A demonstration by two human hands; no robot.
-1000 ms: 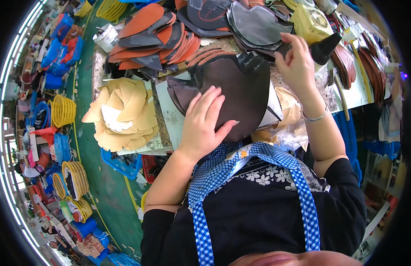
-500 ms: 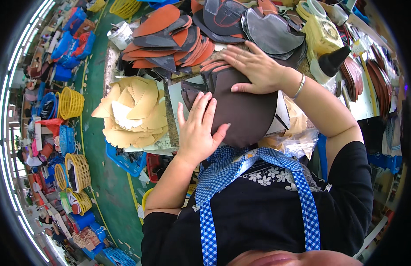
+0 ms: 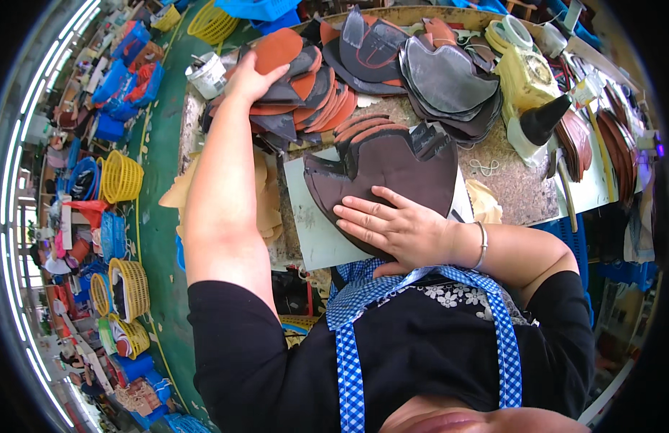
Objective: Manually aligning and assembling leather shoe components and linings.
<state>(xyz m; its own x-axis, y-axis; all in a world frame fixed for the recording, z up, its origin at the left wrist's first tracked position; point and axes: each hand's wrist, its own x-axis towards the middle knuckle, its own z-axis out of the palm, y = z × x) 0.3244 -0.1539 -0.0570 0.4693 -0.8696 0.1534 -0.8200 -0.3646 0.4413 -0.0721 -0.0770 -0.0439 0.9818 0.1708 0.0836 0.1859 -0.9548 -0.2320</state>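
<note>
My left hand (image 3: 251, 79) reaches to the far left of the bench and touches a pile of shaped leather pieces (image 3: 321, 99) with orange and dark faces. Its thumb is spread from the fingers, beside an orange rounded piece (image 3: 280, 49); the fingertips are partly hidden. Flat and open, my right hand (image 3: 403, 225) lies on the near part of a dark brown notched leather piece (image 3: 406, 164). That piece tops a small stack on a pale board (image 3: 316, 231), with orange edges showing at its far side.
Grey-black leather pieces (image 3: 450, 76) are piled at the far right. A black cone (image 3: 543, 119) stands near a yellowish block (image 3: 527, 76). Tan pieces (image 3: 266, 191) lie partly behind my left forearm. A white bucket (image 3: 206, 76) sits at the bench's far left corner.
My left hand has left the dark brown stack and reached far left onto the orange-and-dark pile. My right hand has slid from the stack's far edge to its near part.
</note>
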